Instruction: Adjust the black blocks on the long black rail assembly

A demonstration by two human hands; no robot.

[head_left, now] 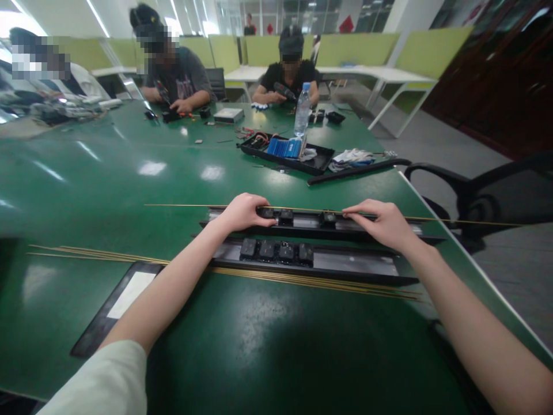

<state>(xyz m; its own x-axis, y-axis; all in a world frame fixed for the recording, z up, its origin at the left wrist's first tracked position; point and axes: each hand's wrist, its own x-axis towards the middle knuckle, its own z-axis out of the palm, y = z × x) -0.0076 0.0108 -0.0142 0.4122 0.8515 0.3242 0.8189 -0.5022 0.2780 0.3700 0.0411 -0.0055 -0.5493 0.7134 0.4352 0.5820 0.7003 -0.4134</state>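
A long, thin golden rod (181, 205) runs along the far side of a black-edged metal channel (309, 222). My right hand (382, 222) is closed in a pinch on this rod, right of the channel's middle. My left hand (242, 212) is closed around a black block (268, 213) in the same channel; the rod passes by its fingers, which are partly hidden. Two other black blocks (286, 217) sit between my hands. Nearer to me lies a second channel (354, 264) with several black blocks (266, 251) side by side.
Loose golden rods (311, 280) lie before the near channel. A dark flat plate with a white label (133, 294) is under my left forearm. Farther off are a black tray (317, 161), a water bottle (303, 109) and gloves (352, 158). Several people sit across the green table (173, 184).
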